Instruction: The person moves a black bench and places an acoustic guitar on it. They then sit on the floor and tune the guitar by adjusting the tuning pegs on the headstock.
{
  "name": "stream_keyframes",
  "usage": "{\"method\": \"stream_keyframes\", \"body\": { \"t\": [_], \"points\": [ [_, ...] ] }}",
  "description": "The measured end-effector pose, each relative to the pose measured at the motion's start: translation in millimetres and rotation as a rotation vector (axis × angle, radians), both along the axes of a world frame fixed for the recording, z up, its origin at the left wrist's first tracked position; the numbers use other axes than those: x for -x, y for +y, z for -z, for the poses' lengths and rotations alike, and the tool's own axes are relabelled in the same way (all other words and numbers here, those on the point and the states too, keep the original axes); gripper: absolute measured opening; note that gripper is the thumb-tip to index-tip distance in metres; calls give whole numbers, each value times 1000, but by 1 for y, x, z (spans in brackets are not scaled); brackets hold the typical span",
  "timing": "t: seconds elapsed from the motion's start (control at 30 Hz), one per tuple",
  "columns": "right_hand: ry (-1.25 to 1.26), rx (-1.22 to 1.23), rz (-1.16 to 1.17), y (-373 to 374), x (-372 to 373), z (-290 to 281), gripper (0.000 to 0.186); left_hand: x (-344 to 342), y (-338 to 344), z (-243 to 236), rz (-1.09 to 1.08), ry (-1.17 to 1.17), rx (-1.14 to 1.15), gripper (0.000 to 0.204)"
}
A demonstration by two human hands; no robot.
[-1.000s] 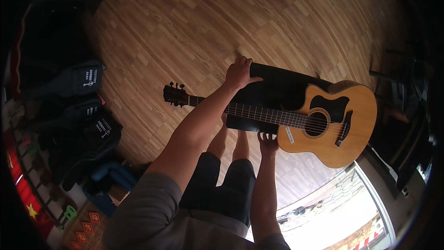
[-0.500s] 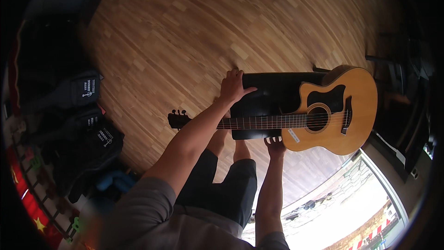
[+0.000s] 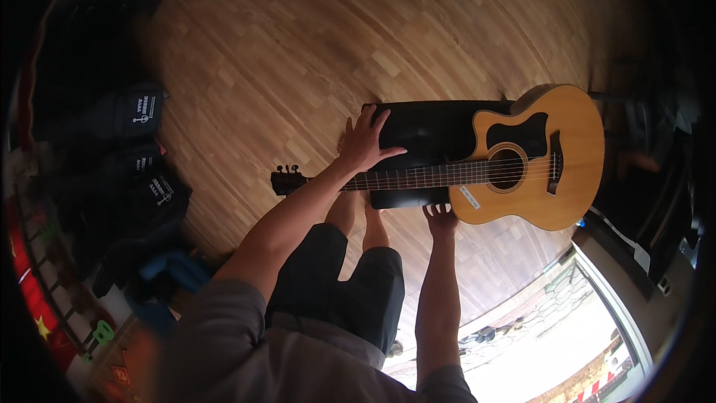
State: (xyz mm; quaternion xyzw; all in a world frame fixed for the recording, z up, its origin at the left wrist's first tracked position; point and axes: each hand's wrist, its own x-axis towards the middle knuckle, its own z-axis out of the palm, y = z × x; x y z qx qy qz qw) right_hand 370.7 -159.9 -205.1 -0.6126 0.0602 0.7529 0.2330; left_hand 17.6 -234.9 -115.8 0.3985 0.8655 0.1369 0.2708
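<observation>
An acoustic guitar (image 3: 570,183) with a tan top and black pickguard lies face up across a black padded seat (image 3: 429,123), its headstock (image 3: 286,180) sticking out to the left. My left hand (image 3: 365,139) is at the seat's far left corner with fingers spread, its forearm crossing over the guitar neck (image 3: 418,176). My right hand (image 3: 441,216) has its fingers curled on the seat's near edge, just left of the guitar body's lower bout.
Black bags (image 3: 138,116) with white logos line the left, with a blue object (image 3: 175,272) and red items (image 3: 33,295) below them. Dark furniture (image 3: 634,149) stands at the right. A bright doorway (image 3: 567,313) is at lower right. Wood-patterned floor (image 3: 350,30) lies around.
My left hand's fingers have spread from their closer hold on the seat's corner. Seat and guitar appear more level and slightly left in the view. My right hand stays on the near edge.
</observation>
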Motion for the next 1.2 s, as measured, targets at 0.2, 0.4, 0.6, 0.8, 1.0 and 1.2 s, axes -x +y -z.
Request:
{"method": "stream_keyframes", "body": {
  "t": [0.2,0.4,0.6,0.8,1.0,1.2],
  "points": [
    [-231,16,-449,-48,-42,-51,76,-51,-124,-19,142,-96,-50,92],
    [-424,27,-1031,-141,-177,-103,73,-58,-135,-18,158,-48,-8,79],
    [-559,150,-1258,-201,-268,-157,74,-45,-131,-13,138,-118,9,80],
    [-544,103,-1163,-215,-223,-180,71,-15,-105,-12,192,-88,51,78],
    [-531,-44,-1251,-205,-167,-186,67,0,-79,-21,255,-46,190,78],
    [-602,-122,-1169,-188,-151,-207,60,-3,-81,-38,244,-40,142,96]
  ]
}}
